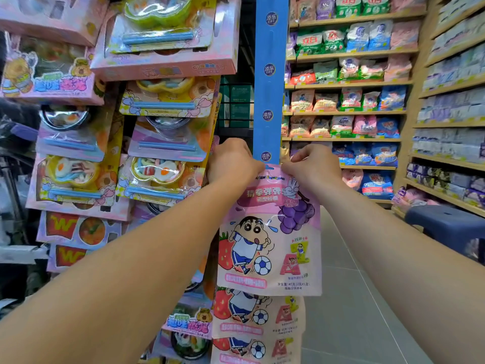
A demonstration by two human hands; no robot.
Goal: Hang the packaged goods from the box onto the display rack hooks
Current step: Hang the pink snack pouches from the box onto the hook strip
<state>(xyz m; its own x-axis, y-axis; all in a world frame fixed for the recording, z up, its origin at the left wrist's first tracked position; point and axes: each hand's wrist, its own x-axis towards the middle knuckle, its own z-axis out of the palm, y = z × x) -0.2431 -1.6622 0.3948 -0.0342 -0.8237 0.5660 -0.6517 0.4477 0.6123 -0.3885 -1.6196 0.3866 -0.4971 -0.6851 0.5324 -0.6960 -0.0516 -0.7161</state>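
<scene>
Both bare forearms reach up and away from the near corners, converging toward the centre. The left hand (pixel 232 160) is curled into a loose fist, knuckles up, fingertips pinching. The right hand (pixel 312 165) sits just beside it, thumb and fingers pinched together.

Store lighting's bright and even, prob overhead, barely any shadows under my arms. Wide-angle lens bends the wooden shelves (pixel 446 164) on the right edge pretty hard. Glare on the plastic blister packs (pixel 162 143) at left, and the top-left ones are smeared w/ blur. The pink candy pouch (pixel 270 232) in the middle is sharp, print readable.
</scene>
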